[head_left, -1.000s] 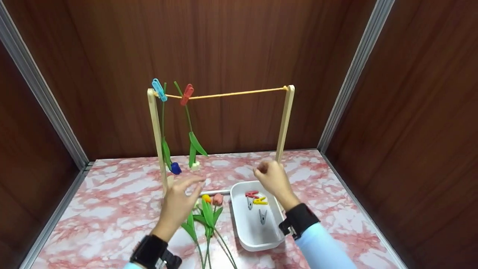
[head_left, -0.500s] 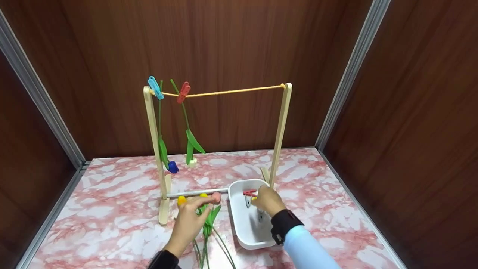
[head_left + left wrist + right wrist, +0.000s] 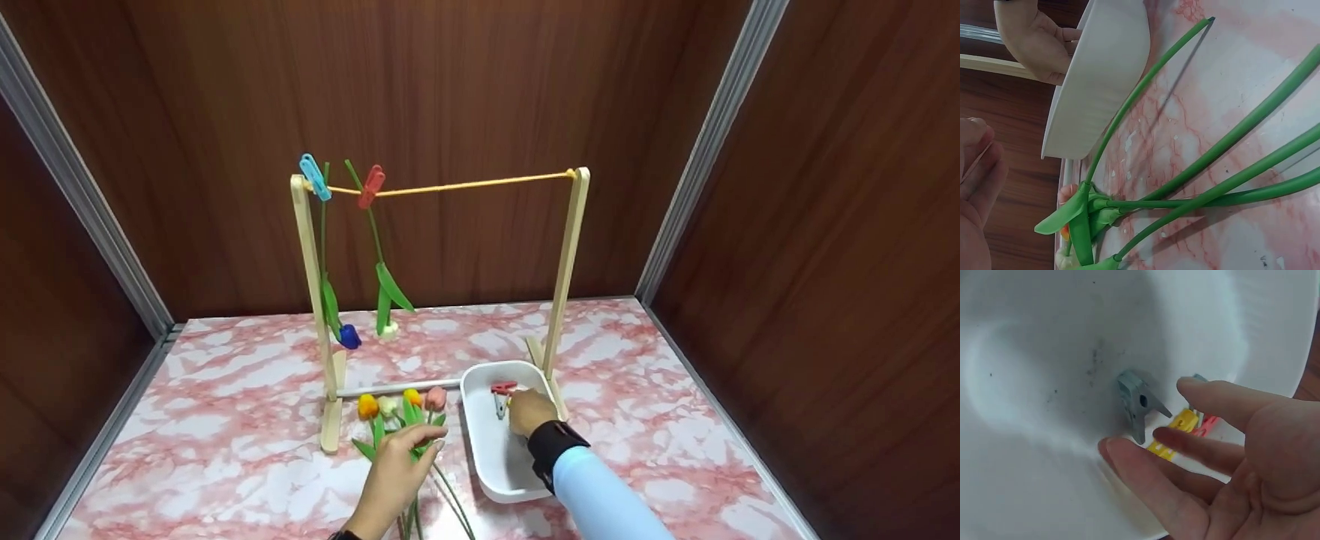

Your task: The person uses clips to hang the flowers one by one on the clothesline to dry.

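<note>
My right hand (image 3: pixel 534 412) reaches into a white tray (image 3: pixel 480 457). In the right wrist view its thumb and fingers are spread near a grey clothespin (image 3: pixel 1135 399), apart from it. A yellow clothespin (image 3: pixel 1185 421) lies behind the fingers, beside a red clothespin (image 3: pixel 504 388) and another grey clothespin (image 3: pixel 500 406). My left hand (image 3: pixel 401 469) hovers above the tulips, fingers loosely bent, nothing held. Orange (image 3: pixel 367 406), white and pink tulip heads (image 3: pixel 436 398) point toward the rack; their green stems (image 3: pixel 1224 146) cross on the table.
A wooden rack with an orange cord (image 3: pixel 480 184) stands behind the tray. A blue tulip (image 3: pixel 349 336) hangs upside down by a light blue clothespin (image 3: pixel 315 177), a white tulip (image 3: pixel 388 330) by a red clothespin (image 3: pixel 372 186). Brown panels (image 3: pixel 480 90) enclose the marbled table (image 3: pixel 225 420).
My right hand has come down from above the tray's far end into it. The left hand has moved down and right, over the tulips' leaves.
</note>
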Available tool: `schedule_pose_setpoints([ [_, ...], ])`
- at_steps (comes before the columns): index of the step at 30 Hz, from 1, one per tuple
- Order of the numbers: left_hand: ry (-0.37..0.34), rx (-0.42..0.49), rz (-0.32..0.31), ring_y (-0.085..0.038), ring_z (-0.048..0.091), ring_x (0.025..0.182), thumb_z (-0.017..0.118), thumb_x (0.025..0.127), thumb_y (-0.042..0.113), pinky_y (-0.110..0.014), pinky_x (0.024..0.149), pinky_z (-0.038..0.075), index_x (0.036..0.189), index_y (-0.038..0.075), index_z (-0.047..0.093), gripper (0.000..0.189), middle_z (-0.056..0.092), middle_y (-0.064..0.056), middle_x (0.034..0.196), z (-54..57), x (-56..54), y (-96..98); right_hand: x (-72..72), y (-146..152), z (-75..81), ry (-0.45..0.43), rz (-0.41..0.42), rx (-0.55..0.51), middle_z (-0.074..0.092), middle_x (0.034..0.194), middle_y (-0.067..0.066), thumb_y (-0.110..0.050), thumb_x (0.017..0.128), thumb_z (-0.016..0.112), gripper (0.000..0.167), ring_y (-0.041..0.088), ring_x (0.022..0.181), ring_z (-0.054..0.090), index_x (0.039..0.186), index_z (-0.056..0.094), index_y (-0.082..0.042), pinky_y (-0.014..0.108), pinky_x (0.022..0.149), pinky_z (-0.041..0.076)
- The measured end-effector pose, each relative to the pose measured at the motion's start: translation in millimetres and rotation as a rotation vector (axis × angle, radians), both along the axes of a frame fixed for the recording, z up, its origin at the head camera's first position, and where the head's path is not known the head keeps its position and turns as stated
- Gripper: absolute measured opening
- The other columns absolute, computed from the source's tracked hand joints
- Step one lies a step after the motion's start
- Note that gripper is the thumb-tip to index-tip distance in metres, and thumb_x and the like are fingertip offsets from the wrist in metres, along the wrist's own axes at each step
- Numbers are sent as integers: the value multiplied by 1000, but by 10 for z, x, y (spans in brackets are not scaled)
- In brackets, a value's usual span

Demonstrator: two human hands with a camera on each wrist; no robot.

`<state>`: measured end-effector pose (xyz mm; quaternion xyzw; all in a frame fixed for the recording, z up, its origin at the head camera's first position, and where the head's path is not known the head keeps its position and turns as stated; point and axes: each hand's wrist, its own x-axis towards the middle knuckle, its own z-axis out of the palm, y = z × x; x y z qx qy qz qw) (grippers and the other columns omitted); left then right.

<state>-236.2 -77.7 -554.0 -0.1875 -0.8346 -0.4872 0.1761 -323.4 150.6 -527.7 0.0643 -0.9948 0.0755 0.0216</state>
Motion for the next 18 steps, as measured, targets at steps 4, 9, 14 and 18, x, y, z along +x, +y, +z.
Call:
schedule_pose_setpoints([
  [4,21,24,16,-16,71,93,76,92,4,-36,80,61,106,12,79,17,76,0,106,-54,36,3,-8,15,-8,-64,64,6,72,89,20,1,81,70,6,33,83,71,85,68,1,49,73,60],
  [9,2,62,21,-13,71,91,76,92,4,-31,81,61,104,11,79,14,76,1,103,-135,96,20,-77,66,-58,-138,118,6,68,86,18,0,63,87,32,27,78,64,85,63,0,46,73,59],
  [14,-78,104,8,-14,71,94,74,94,6,-30,84,60,105,13,78,14,76,2,103,-172,132,18,-125,140,-96,-160,171,-20,64,69,9,2,64,83,22,20,63,53,68,62,-4,37,61,53],
  [18,-124,91,12,-15,71,94,74,95,8,-30,83,60,105,14,78,13,76,2,102,-160,131,8,-146,178,-81,-190,175,-147,65,72,4,2,68,79,17,18,65,54,79,67,-1,35,62,52],
])
